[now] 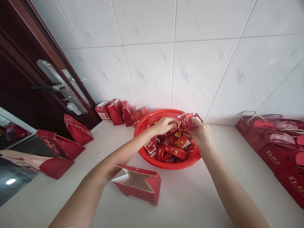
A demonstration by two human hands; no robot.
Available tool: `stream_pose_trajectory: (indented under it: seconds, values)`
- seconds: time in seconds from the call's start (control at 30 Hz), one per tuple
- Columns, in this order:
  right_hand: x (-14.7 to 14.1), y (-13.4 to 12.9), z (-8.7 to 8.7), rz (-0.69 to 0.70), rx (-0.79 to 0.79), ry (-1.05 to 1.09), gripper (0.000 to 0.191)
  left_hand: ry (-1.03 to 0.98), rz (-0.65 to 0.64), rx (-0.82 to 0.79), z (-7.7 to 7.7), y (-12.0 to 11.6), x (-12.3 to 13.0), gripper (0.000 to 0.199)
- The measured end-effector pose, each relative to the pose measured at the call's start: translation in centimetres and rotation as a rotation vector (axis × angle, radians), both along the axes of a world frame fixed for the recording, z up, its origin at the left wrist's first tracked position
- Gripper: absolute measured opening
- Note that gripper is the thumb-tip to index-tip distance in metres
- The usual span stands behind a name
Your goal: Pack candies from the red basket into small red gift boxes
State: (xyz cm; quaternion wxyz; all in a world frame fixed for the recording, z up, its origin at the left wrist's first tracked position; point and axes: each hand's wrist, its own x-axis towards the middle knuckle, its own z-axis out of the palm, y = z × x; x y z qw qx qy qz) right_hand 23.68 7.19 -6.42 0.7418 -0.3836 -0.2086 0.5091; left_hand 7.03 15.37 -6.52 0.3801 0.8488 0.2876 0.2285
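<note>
A red plastic basket (pixel 166 165) stands against the tiled wall, full of red-wrapped candies (pixel 174 152). Over its right side, my right hand (pixel 200 132) is closed on several wrapped candies (pixel 187 119). My left hand (pixel 165 125) reaches over the middle of the basket with curled fingers; what its fingertips hold, if anything, is too small to tell. In front of the basket, near my left forearm, an open red paper box (pixel 140 186) stands upright, its white inside bare.
Small red boxes (pixel 116 112) line the wall left of the basket. More red boxes (pixel 78 129) stand by the dark door (pixel 19 47) at the left. Dark red gift bags (pixel 273 152) with cord handles fill the right edge of the white surface (pixel 190 202).
</note>
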Motion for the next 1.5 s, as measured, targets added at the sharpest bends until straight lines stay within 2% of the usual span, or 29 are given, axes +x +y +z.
stream_pose_trajectory:
  seconds: [0.03, 0.1, 0.17, 0.3, 0.57, 0.7, 0.9, 1.13, 1.33, 1.5]
  values:
    - [0.0, 0.0, 0.0, -0.020, 0.000, 0.006, 0.021, 0.172, -0.044, 0.065, -0.4, 0.0, 0.1, 0.020]
    - [-0.1, 0.0, 0.0, -0.030, 0.003, 0.012, 0.020, 0.520, -0.152, 0.166, -1.1, -0.2, 0.5, 0.028]
    - [-0.3, 0.0, 0.0, -0.020, 0.013, 0.013, 0.019, 0.738, -0.214, 0.195, -1.7, -0.4, 1.0, 0.038]
    - [-0.5, -0.1, 0.0, -0.021, 0.028, 0.015, 0.019, 0.839, -0.190, 0.196, -1.8, -0.8, 1.7, 0.043]
    - [-0.7, -0.2, -0.1, -0.039, 0.024, 0.030, 0.022, 1.010, -0.170, 0.159, 0.6, -0.8, 1.2, 0.071]
    - [-0.6, -0.2, -0.1, -0.034, 0.020, 0.010, 0.021, 1.008, -0.194, 0.151, 0.3, -0.8, 1.1, 0.073]
    - [-0.6, -0.3, -0.1, -0.033, 0.022, -0.021, 0.021, 0.989, -0.216, 0.159, -1.0, -0.4, 1.2, 0.060]
    - [-0.6, -0.5, -0.1, 0.001, 0.005, -0.044, 0.024, 0.772, -0.308, 0.017, -1.0, -0.4, 0.7, 0.010]
    - [-0.7, -0.4, -0.2, -0.039, -0.011, -0.038, 0.027, 0.650, -0.299, -0.004, -1.5, -0.9, 1.3, 0.027]
    - [-0.9, -0.4, 0.1, -0.052, 0.023, -0.041, 0.025, 0.577, -0.292, -0.016, -2.4, -0.6, 1.6, 0.021]
